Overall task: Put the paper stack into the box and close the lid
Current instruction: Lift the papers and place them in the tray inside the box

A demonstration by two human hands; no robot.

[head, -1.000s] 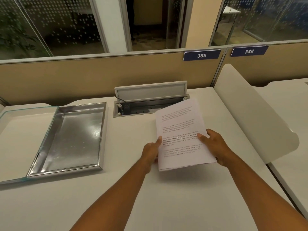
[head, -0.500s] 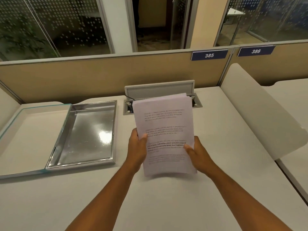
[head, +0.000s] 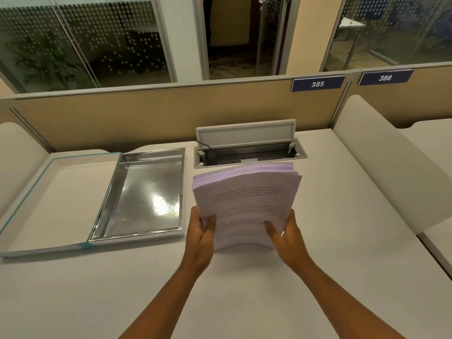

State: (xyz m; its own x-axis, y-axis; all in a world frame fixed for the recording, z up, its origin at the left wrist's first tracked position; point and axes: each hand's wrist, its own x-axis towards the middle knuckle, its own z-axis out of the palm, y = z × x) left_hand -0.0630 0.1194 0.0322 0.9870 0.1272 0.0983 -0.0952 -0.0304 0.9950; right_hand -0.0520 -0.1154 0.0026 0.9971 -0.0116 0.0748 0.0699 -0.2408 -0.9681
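Note:
I hold a printed paper stack (head: pixel 247 192) above the white desk, its sheets fanned at the top edge and bowed in the middle. My left hand (head: pixel 201 232) grips its lower left edge with the thumb on top. My right hand (head: pixel 285 237) grips the lower right edge. Left of the stack lies the open box (head: pixel 182 192), a shallow tray with a shiny silver inside and nothing in it. Its lid (head: pixel 56 199), white with a teal edge, lies flat and open to the left of the tray.
An open cable hatch (head: pixel 247 148) with a raised flap sits in the desk behind the stack. A tan partition (head: pixel 151 113) runs along the back. White curved dividers (head: pixel 381 162) bound the desk on the right and left.
The stack tipped more upright and squared toward me, and its top sheets fanned. Both hands slid to its lower corners. The box now sits closer in view.

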